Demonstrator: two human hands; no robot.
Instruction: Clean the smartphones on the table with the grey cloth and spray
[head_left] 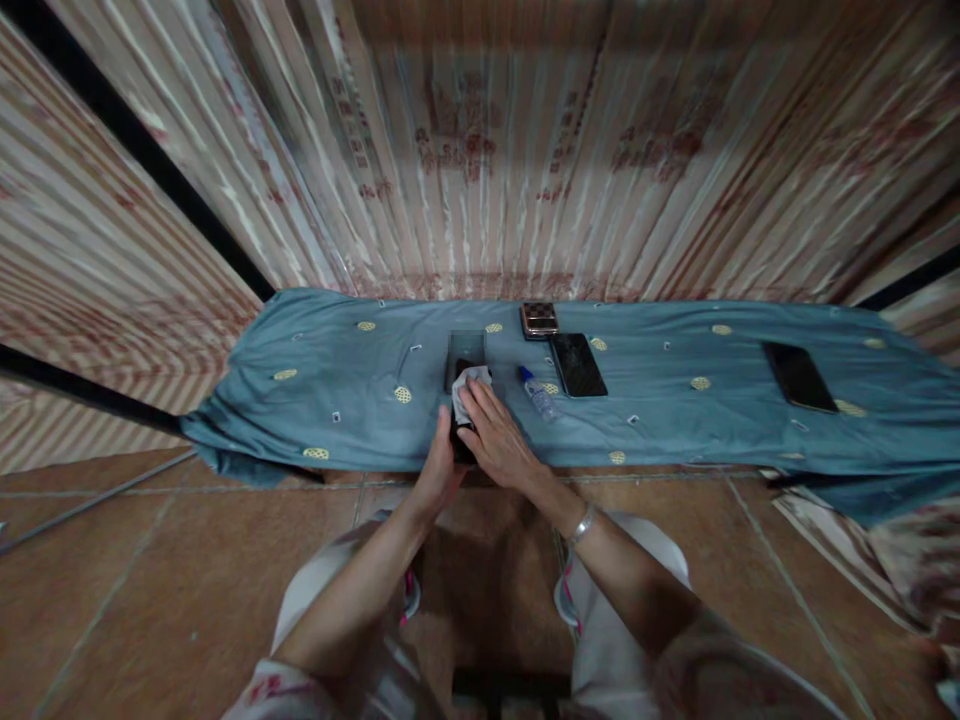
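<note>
My left hand [439, 466] grips a dark phone [463, 449] from its left side at the front edge of the cloth-covered bench. A pale grey wiping cloth [463, 397] lies over its upper part. My right hand [493, 436] presses that cloth down with its fingers stretched together, covering most of the phone. Just beyond my fingers lies a flat, greyish, see-through rectangle [467, 346], whose kind I cannot make out. To the right of my hand a small clear bottle with a blue cap [540, 397] rests on its side.
Another black phone [579, 366] lies right of the bottle, with a small brown checkered case [539, 320] behind it. Farther right is a third dark phone [799, 377]. A blue patterned cloth [360, 430] covers the bench, and a striped curtain [480, 180] hangs behind.
</note>
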